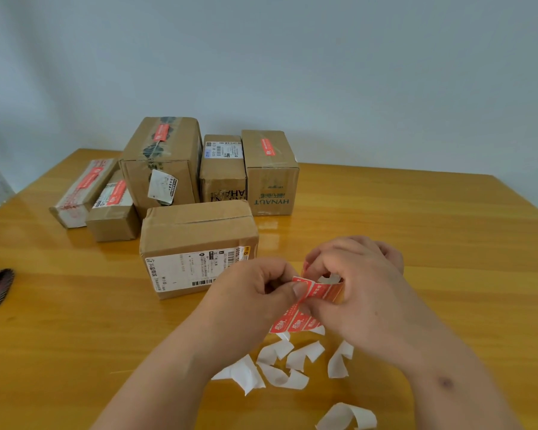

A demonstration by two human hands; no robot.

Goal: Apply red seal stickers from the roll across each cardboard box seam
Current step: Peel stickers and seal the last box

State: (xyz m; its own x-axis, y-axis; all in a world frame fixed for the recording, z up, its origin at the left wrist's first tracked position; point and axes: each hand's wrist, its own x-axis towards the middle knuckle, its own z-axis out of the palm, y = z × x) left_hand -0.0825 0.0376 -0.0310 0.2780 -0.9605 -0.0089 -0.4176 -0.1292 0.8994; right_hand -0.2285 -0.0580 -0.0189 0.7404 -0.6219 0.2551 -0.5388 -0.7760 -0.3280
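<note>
While the roll of red seal stickers (323, 290) is being gripped by the curled fingers of the right hand (354, 283) above the wooden table (416, 228), a red sticker's (305, 285) end is being pinched by the left hand (261, 290). Just behind the hands, an unsealed cardboard box (196, 237) is lying. Five more boxes are being kept behind it, four showing red stickers. White backing scraps (280, 364) are lying scattered beneath the wrists.
</note>
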